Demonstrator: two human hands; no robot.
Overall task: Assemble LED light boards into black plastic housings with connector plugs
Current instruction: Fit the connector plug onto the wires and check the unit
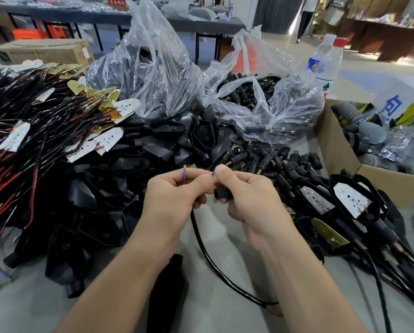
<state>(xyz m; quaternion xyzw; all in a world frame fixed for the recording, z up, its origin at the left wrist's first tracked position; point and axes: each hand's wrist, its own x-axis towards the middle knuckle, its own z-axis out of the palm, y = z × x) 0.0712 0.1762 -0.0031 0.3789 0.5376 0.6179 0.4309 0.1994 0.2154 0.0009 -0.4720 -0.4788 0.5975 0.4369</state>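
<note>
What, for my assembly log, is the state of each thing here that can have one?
left hand: pinching the red wire end, terminal up.
right hand: gripping the connector plug, pinching the second wire tip.
black cable: slack, trailing onto the table.
plug bag: open.
bottles: upright, capped.
cardboard box: open.
two housings at right: LED boards fitted.

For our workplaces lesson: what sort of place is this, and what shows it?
Most likely a factory hand-assembly bench: heaps of black housings, a pile of wired LED boards, and a plastic bag full of connector plugs, with more work tables behind.
</note>
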